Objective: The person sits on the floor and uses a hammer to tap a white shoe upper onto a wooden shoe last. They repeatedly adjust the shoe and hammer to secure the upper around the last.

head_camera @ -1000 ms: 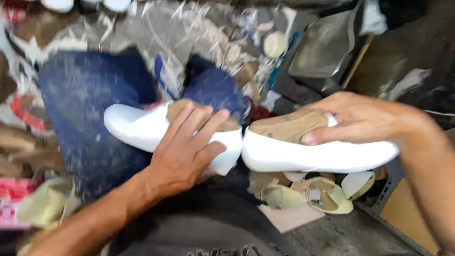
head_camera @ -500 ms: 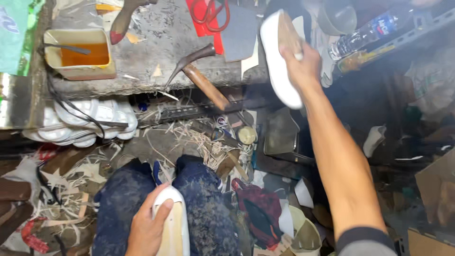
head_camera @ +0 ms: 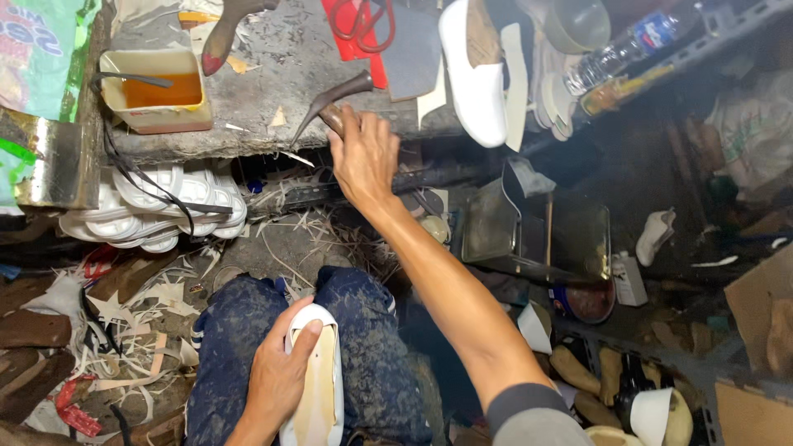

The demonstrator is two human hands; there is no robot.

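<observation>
Down in the lap, the left hand [head_camera: 277, 376] clasps a white shoe [head_camera: 316, 388] sole-up between the knees of the dusty blue jeans [head_camera: 372, 347], fingers curled over its edge, which seems to pin it steady and keep its pale bottom exposed. Farther out, the right hand [head_camera: 363, 157] is clenched around the wooden handle of a hammer [head_camera: 330, 99] lying at the near edge of the grey workbench [head_camera: 273, 66], within easy arm's length. Beyond, a second white shoe [head_camera: 471, 78] rests on the bench, well clear of the tub of amber glue [head_camera: 153, 91] at the left.
</observation>
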